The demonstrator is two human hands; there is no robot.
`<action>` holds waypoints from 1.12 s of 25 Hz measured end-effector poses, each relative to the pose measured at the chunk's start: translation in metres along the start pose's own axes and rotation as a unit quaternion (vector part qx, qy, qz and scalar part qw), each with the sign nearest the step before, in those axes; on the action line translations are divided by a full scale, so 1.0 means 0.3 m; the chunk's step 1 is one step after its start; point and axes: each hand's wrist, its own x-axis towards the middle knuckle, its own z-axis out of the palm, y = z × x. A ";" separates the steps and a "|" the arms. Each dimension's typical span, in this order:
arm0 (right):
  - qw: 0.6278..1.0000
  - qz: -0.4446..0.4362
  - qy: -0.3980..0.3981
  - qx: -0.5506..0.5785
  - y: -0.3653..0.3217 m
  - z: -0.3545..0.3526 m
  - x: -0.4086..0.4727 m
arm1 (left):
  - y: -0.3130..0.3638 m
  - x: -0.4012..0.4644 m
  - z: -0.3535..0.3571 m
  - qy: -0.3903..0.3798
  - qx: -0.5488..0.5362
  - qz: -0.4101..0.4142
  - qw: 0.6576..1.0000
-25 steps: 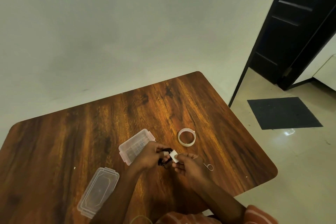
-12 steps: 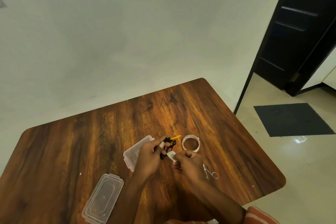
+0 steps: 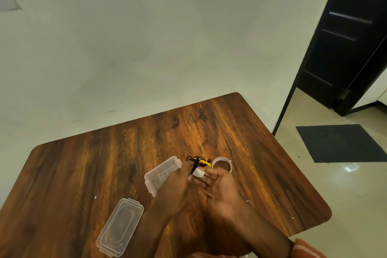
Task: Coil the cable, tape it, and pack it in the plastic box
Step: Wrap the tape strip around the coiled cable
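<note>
My left hand [image 3: 174,186] grips a small coiled black cable [image 3: 194,162] with a yellow end, held upright above the table. A white strip of tape [image 3: 198,173] wraps the coil's lower part. My right hand [image 3: 219,187] is palm up with its fingers spread, the fingertips touching the tape strip. The clear plastic box [image 3: 161,175] lies open on the table just left of my left hand, partly hidden by it. Its clear lid [image 3: 120,226] lies apart at the front left. The tape roll [image 3: 222,163] sits just beyond my right hand.
The wooden table [image 3: 104,163] has rounded corners; its right edge drops to a tiled floor with a dark mat [image 3: 341,142]. Small scissors [image 3: 249,202] peek out right of my right wrist. A dark door [image 3: 345,37] stands open at the far right.
My left hand turned the coil upright and lifted it a little. The tape strip now wraps the coil, and my right hand has opened from a pinch to a flat palm.
</note>
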 end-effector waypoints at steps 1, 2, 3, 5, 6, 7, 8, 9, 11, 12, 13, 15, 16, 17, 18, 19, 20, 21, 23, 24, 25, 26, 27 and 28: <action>1.000 0.019 -0.013 0.014 -0.005 0.004 -0.007 | 0.000 -0.004 -0.008 0.004 0.016 -0.001 1.000; 0.999 0.030 -0.032 0.028 -0.007 0.009 -0.014 | -0.001 -0.004 -0.015 0.016 0.026 0.007 1.000; 0.996 0.036 -0.057 0.050 -0.009 0.020 -0.027 | -0.004 -0.002 -0.022 0.028 0.036 0.011 0.999; 0.989 0.037 -0.112 0.093 -0.013 0.038 -0.050 | -0.003 0.000 -0.035 0.042 0.035 0.012 0.998; 0.985 0.035 -0.136 0.104 -0.016 0.044 -0.061 | -0.005 0.000 -0.041 0.050 0.019 0.011 0.999; 0.982 0.034 -0.153 0.104 -0.024 0.051 -0.077 | -0.001 0.002 -0.051 0.063 -0.008 0.011 0.998; 0.981 0.030 -0.164 0.095 -0.031 0.053 -0.087 | 0.008 0.000 -0.066 0.076 -0.039 0.015 0.996; 0.981 0.022 -0.175 0.077 -0.039 0.053 -0.099 | 0.025 -0.002 -0.085 0.091 -0.060 0.019 0.994; 0.982 -0.019 -0.185 0.017 -0.050 0.055 -0.121 | 0.049 -0.002 -0.120 0.102 -0.088 0.029 0.990; 0.982 -0.064 -0.177 -0.033 -0.056 0.057 -0.133 | 0.060 -0.002 -0.136 0.098 -0.103 0.033 0.989; 0.976 -0.116 -0.162 -0.089 -0.068 0.060 -0.146 | 0.070 -0.003 -0.149 0.092 -0.122 0.032 0.988; 0.947 -0.219 -0.119 -0.201 -0.097 0.071 -0.166 | 0.089 0.000 -0.174 0.081 -0.169 0.026 0.982; 0.923 -0.279 -0.078 -0.255 -0.107 0.072 -0.164 | 0.100 0.000 -0.185 0.073 -0.191 0.023 0.979; 0.887 -0.345 -0.024 -0.306 -0.117 0.067 -0.156 | 0.114 0.003 -0.194 0.067 -0.210 0.020 0.975; 0.843 -0.403 0.025 -0.356 -0.126 0.057 -0.141 | 0.127 0.002 -0.201 0.059 -0.224 0.017 0.973; 0.806 -0.438 0.045 -0.395 -0.135 0.052 -0.133 | 0.137 0.002 -0.206 0.051 -0.241 0.014 0.969; 0.794 -0.439 0.029 -0.420 -0.143 0.053 -0.126 | 0.147 0.001 -0.212 0.041 -0.251 0.013 0.967; 0.811 -0.405 -0.019 -0.423 -0.153 0.055 -0.119 | 0.147 0.001 -0.216 0.033 -0.255 0.014 0.966; 0.863 -0.299 -0.130 -0.386 -0.171 0.064 -0.105 | 0.143 0.005 -0.227 0.023 -0.255 0.012 0.967; 0.876 -0.271 -0.162 -0.364 -0.178 0.068 -0.103 | 0.143 0.007 -0.235 0.021 -0.256 0.004 0.966; 0.884 -0.257 -0.183 -0.346 -0.181 0.068 -0.100 | 0.147 0.008 -0.244 0.022 -0.257 -0.002 0.966; 0.891 -0.244 -0.203 -0.325 -0.176 0.068 -0.097 | 0.152 0.008 -0.252 0.025 -0.254 -0.006 0.967; 0.897 -0.234 -0.217 -0.307 -0.168 0.066 -0.092 | 0.158 0.006 -0.259 0.028 -0.249 -0.008 0.968; 0.901 -0.227 -0.225 -0.295 -0.160 0.064 -0.089 | 0.162 0.003 -0.263 0.032 -0.243 -0.013 0.969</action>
